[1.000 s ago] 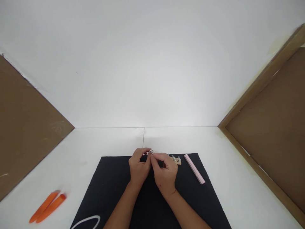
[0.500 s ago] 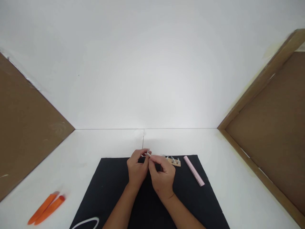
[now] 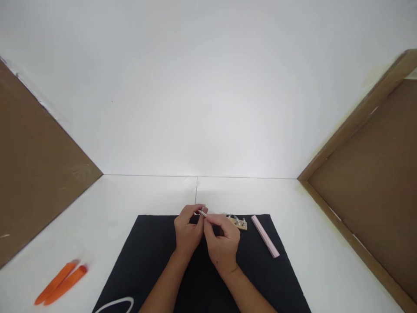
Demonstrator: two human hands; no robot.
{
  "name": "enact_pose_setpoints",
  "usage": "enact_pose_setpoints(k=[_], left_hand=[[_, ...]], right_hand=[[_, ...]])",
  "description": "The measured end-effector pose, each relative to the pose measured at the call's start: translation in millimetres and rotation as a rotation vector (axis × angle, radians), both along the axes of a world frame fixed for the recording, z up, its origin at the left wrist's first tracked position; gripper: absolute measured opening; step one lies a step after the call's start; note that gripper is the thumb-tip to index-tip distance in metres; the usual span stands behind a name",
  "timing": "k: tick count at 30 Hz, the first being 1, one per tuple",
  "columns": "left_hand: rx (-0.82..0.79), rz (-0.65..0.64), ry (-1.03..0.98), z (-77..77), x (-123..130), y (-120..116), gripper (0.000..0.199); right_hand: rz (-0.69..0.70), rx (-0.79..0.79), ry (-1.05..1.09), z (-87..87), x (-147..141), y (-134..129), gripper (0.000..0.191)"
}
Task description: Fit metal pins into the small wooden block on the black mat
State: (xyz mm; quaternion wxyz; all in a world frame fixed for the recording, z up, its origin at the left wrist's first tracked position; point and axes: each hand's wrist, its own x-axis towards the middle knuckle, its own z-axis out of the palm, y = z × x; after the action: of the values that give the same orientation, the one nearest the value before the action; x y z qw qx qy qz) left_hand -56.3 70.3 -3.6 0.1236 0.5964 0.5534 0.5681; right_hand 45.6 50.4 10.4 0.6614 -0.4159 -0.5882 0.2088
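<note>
The left hand (image 3: 189, 230) and right hand (image 3: 222, 248) pinch a small silver metal pin (image 3: 203, 213).
A tan wooden plate with metal posts (image 3: 239, 224) lies just right of the pin.

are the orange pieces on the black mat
No, the orange pieces lie on the white table, off to the left of the black mat.

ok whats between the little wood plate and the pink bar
Nothing but a bare stretch of black mat lies between the small wooden plate with metal fittings and the pink bar, as the head view shows.
</note>
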Motion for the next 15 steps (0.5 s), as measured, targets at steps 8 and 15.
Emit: enact_pose_setpoints(k=[8,15], left_hand=[[0.041,-0.029,0.016,-0.1,0.2,-0.8,0.011],[0.025,-0.033,0.013,-2.6,-0.9,-0.4,0.010]], right_hand=[[-0.024,-0.049,0.031,-1.3,0.2,3.8,0.012],[-0.005,-0.025,0.042,-1.9,-0.1,3.1,0.012]])
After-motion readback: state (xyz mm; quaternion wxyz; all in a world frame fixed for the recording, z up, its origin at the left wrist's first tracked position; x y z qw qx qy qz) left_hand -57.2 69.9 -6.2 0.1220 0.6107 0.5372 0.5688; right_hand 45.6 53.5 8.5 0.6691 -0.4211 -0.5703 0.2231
